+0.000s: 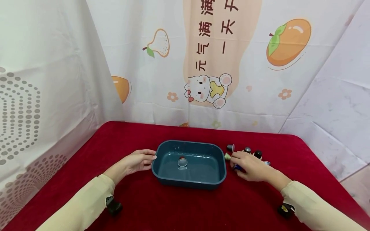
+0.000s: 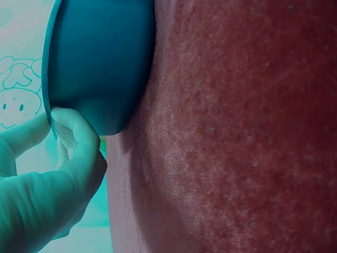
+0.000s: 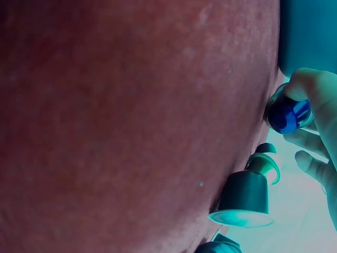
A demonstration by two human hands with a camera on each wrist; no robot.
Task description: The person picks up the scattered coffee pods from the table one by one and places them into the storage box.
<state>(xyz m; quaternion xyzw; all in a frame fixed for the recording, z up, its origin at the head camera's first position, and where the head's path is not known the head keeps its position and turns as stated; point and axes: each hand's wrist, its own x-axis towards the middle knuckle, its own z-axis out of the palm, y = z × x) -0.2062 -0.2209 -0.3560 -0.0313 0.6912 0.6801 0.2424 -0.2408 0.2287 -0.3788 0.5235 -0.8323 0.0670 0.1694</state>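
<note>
Thumb & fingertips of the R hand (image 1: 251, 166) are pinching a glossy dark-blue, dome-ended coffee capsule (image 3: 287, 118); the other R fingers are bending w/ gaps btwn. Thumb & bent finger of the L hand (image 1: 141, 161) are pinching the rim of a deep slate-blue, rounded-rectangular, plastic-looking tray (image 1: 189, 183) at its 9 o'clock end, prob. to stop it sliding. The blue capsule is sitting just off the tray's 3 o'clock end, low by the cloth; a side grip is prob. suiting its small, smooth body. Its dome is facing the R-wrist cam, flange behind, so its long axis is running approx. along that line of sight; exact tilt, can't tell. The tray's long axis is running approx. 9-to-3.

Inside, a silver-lidded round capsule (image 1: 182, 163) is facing approx. 6 o'clock. A pale-green capsule (image 1: 227, 156) & a dark grey capsule (image 1: 230, 147) are lying at the R hand's 10–11; a black-topped capsule (image 1: 258, 154) at 1. All are resting on a red, velvety tablecloth (image 1: 173, 208).
</note>
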